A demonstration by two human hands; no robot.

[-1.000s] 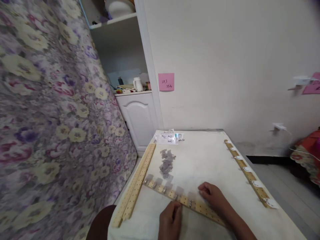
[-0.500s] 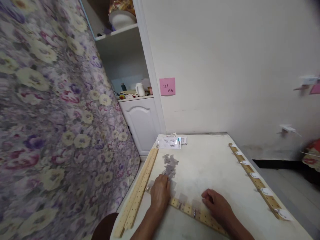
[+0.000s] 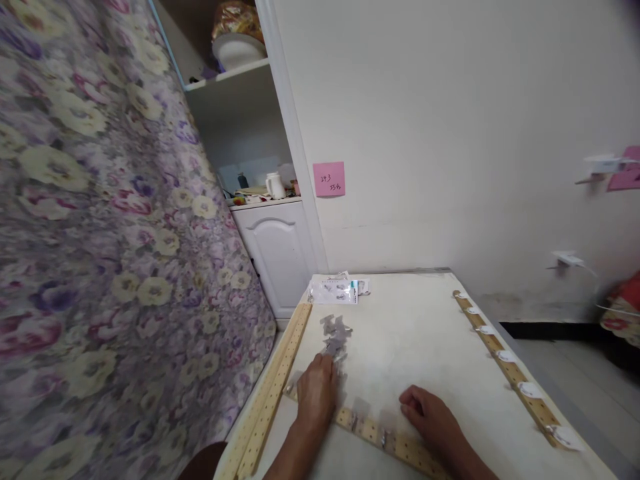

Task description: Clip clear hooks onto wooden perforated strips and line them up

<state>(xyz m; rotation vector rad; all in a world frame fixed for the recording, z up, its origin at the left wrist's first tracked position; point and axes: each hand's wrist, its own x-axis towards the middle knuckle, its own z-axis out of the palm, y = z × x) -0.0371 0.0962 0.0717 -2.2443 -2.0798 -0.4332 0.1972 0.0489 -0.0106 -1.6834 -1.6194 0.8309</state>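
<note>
Left hand point(image 3: 317, 388) reaches past the strip point(image 3: 367, 427), probably picking clips point(image 3: 336, 333); lifting calls for pinching. Grip there or in right hand point(image 3: 429, 415), I can't tell.

A home room: floral curtain point(image 3: 110, 253), white cupboard point(image 3: 277, 257), cluttered shelf point(image 3: 235, 207).

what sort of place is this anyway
Probably a room in a home: a floral curtain hangs at the left, a white jug stands in an open-fronted part of the cupboard, and perforated wooden strips lie on the table.
</note>
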